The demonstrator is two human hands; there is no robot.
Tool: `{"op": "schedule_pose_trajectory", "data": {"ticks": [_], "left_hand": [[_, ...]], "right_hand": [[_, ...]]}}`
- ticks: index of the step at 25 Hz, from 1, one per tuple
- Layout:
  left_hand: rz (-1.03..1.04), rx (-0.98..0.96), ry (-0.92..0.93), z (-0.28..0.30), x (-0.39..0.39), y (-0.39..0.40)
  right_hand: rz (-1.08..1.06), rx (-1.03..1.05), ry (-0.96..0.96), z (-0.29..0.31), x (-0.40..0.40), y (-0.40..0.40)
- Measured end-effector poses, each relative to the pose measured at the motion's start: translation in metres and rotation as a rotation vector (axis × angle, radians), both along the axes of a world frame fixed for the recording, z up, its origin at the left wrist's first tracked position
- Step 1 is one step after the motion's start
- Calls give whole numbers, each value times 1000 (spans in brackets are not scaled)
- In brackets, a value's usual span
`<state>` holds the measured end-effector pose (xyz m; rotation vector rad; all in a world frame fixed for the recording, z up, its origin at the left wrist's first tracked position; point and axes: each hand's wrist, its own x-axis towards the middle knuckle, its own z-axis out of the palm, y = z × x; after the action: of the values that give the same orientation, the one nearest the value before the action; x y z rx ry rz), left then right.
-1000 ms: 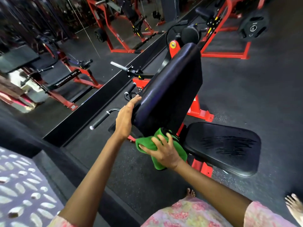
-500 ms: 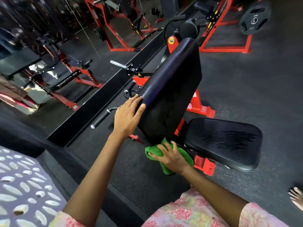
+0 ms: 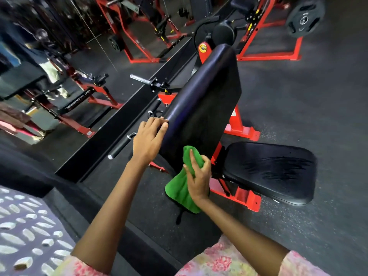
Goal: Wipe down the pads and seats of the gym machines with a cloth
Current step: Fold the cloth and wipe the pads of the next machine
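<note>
A green cloth [image 3: 182, 186] is gripped in the right hand [image 3: 198, 179], the fingers curled round its bunched upper part while the rest hangs loose below; it is held at the lower edge of the tilted black back pad [image 3: 205, 100], apparently so that the pad's bottom portion can be wiped. The left hand [image 3: 149, 138] is laid on the pad's left edge with fingers nearly straight and nothing enclosed, the fingertips touching the vinyl; this grip is judged to be there to steady the pad, or the body, against the rubbing. The black seat [image 3: 270, 172] lies just beside the pad's foot, to the right, on the red frame [image 3: 239, 194] of the machine, and streaks are seen across its surface, though whether these are moisture or wear cannot be told. A chrome-tipped handle [image 3: 121, 146] juts out to the left of the left hand. A weight plate [image 3: 304, 18] is seen on a red rack well apart, and a mirror [image 3: 59, 76] along the wall reflects other machines. The seat is judged a likely next surface.
</note>
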<state>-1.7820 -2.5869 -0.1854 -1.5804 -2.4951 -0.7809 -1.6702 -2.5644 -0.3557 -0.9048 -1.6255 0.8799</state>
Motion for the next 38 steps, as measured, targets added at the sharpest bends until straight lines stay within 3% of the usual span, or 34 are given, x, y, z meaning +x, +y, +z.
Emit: {"op": "schedule_pose_trajectory", "data": {"ticks": [4, 6, 8, 9, 13, 14, 18, 21, 23, 28, 31, 33, 34, 38], "left_hand": [[-4, 18, 100, -4, 8, -1], [-10, 12, 103, -3, 7, 0], [1, -6, 121, -2, 6, 0], [6, -9, 122, -2, 7, 0], [-3, -15, 123, -1, 7, -1], [2, -20, 119, -1, 7, 0], [14, -26, 131, -3, 7, 0], [15, -40, 129, -2, 6, 0], [23, -46, 133, -2, 5, 1], [25, -94, 150, -3, 3, 2], [30, -128, 136, -3, 5, 0], [29, -149, 111, 2, 7, 1], [29, -161, 114, 7, 6, 3], [5, -217, 223, 26, -8, 27]], "right_hand": [[-106, -466, 54, 19, -12, 36], [-54, -303, 54, 38, -15, 23], [52, -99, 35, 19, -4, -9], [94, -105, 18, 3, 6, -21], [25, -601, 29, -26, 3, -2], [-1, -635, -6, -24, -3, 3], [73, -356, -9, -18, 6, -26], [15, -489, -13, -24, 7, 0], [6, -626, -116, -13, 2, 28], [132, -280, 11, 18, 7, 3], [5, -511, -52, -7, 11, 14], [-57, -699, -110, 0, 5, 48], [-66, -696, -127, 12, 0, 61], [4, -361, -150, 36, -2, 35]]}}
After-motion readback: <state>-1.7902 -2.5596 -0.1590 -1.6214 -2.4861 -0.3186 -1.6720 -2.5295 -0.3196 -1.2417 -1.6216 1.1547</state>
